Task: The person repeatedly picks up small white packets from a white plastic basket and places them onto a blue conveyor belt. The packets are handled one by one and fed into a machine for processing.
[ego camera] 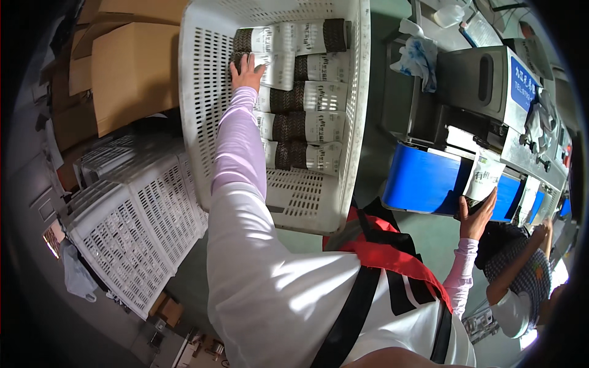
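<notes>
My left hand (247, 76) reaches into a white perforated plastic crate (195, 152). Its fingers are spread over a white and dark printed pouch (278, 71) near the crate's left wall. More pouches (322, 96) of the same kind lie in overlapping rows beneath and beside it. On the right, my right hand (477, 217) grips the lower end of another printed pouch (484, 177), above the blue conveyor belt (421, 179) of a machine. That pouch's dark lower end is partly covered by my fingers.
Cardboard boxes (135, 73) and a stack of white crates (152, 221) stand on the left. The steel machine housing (469, 83) rises behind the belt, with a crumpled plastic bag (421, 57) at its left. Another pouch (529, 198) lies farther along, near a co-worker (520, 280).
</notes>
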Available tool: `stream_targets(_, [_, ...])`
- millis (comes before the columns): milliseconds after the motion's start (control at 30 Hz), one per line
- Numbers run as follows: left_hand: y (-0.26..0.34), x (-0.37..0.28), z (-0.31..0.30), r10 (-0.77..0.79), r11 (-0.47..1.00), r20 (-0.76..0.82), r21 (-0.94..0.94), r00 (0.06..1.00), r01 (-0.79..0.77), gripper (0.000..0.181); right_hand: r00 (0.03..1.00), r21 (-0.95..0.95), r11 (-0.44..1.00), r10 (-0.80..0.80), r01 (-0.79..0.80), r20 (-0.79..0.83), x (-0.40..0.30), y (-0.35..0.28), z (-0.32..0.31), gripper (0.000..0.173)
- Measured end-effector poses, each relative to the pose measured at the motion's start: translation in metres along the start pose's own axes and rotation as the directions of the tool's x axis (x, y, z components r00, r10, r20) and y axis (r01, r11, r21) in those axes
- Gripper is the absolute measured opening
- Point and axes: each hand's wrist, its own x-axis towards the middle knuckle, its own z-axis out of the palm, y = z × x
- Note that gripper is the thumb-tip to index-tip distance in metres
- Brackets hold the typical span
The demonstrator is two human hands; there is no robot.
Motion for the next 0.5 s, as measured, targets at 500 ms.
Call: stream_targets(500, [0.088,-0.016,-0.076,-0.282,0.195,-0.257,-0.959,0.924,-0.207,0.038,0.999,0.039,0.999,0.007,-0.006,-0.042,-0.01,-0.069,-0.002,0.101])
